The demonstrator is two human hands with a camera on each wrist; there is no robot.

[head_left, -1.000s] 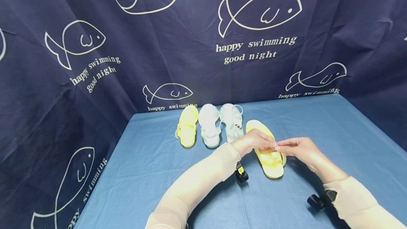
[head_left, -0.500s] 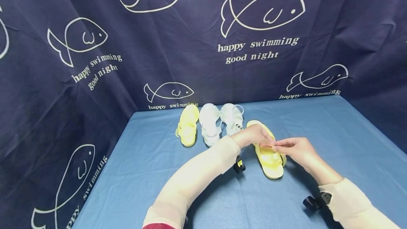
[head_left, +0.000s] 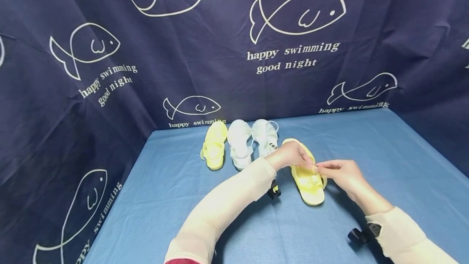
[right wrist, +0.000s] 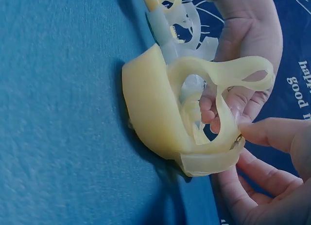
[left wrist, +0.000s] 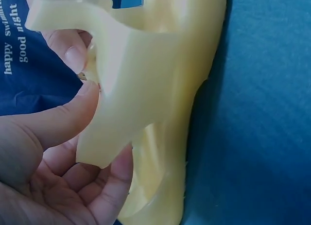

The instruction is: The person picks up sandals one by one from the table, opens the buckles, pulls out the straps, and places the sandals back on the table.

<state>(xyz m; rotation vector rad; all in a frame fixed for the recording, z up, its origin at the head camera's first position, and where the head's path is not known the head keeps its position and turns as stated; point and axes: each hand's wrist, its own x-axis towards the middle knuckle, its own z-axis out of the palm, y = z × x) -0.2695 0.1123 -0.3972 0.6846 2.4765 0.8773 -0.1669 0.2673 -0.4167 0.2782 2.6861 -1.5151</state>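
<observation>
A pale yellow sandal (head_left: 312, 194) rests sole-down at the right of the row, its toe pointing away. My left hand (head_left: 294, 154) comes over it from the left, thumb and fingers pinching the upper strap (left wrist: 131, 79). From the right, my right hand (head_left: 346, 174) pinches the ankle strap (right wrist: 214, 164) beside a small metal buckle (right wrist: 236, 142). The fingertips of both hands nearly meet above the sandal's right side. Fingers partly cover the buckle, and I cannot tell whether the strap is fastened.
Two whitish sandals (head_left: 239, 144) stand side by side at the back, the right one partly behind my left hand. Another yellow sandal (head_left: 214, 150) is at their left. The blue cloth-covered table (head_left: 176, 199) meets a dark fish-print curtain (head_left: 234, 68) behind.
My left wrist has shifted slightly away from me, and my right hand slightly to the left. Both hands keep pinching at the straps. The sandals stay in place.
</observation>
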